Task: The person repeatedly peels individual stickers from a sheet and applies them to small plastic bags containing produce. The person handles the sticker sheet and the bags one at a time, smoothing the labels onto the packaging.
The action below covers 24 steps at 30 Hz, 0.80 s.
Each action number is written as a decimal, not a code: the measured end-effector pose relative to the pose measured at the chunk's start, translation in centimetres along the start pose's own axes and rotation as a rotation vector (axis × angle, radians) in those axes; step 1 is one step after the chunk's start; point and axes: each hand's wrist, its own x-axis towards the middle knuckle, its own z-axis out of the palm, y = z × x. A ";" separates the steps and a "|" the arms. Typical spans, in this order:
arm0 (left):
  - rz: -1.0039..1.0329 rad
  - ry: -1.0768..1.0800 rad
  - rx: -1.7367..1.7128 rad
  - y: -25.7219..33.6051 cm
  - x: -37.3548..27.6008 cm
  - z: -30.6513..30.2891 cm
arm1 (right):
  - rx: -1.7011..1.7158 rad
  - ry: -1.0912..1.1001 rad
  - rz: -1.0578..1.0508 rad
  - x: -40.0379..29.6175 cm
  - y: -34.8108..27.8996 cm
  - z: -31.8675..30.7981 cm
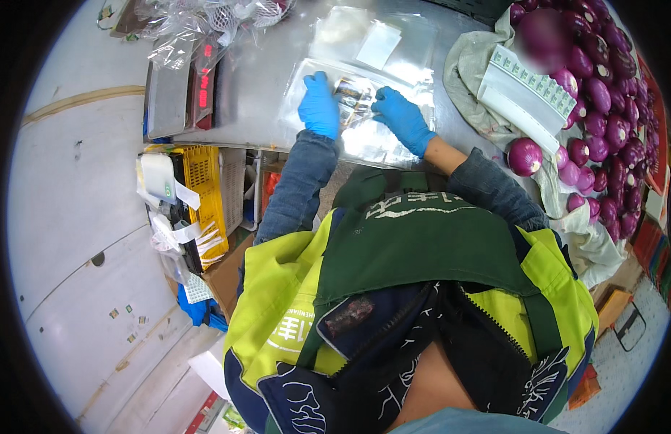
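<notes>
My left hand, in a blue glove, rests on a stack of clear plastic bags on the metal table. Close to its right, my right hand, gloved the same way, has its fingers bent at the top bag's printed part, which is dark and gold. Whether either hand pinches the film cannot be made out. Behind the hands lie more clear bags with a white slip on them.
Red onions are heaped on sacking at the right, with a sheet of small labels on it. A scale with a red display stands at the left, beside netted, bagged produce. Below is a yellow crate.
</notes>
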 end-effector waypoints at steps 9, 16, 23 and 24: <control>-0.195 -0.184 -1.178 2.0 -1.1 -7.8 | 0.359 0.757 0.402 4.4 2.8 -6.3; -0.296 -0.131 -0.980 0.5 -1.6 2.0 | 0.087 0.156 -0.007 -0.2 -3.3 -3.1; 0.060 0.223 -0.177 -1.1 -1.2 1.2 | 0.035 0.039 0.007 -0.4 0.2 0.7; -0.058 0.230 -0.370 -2.5 -1.1 0.7 | 0.114 0.046 0.029 -0.1 0.0 0.3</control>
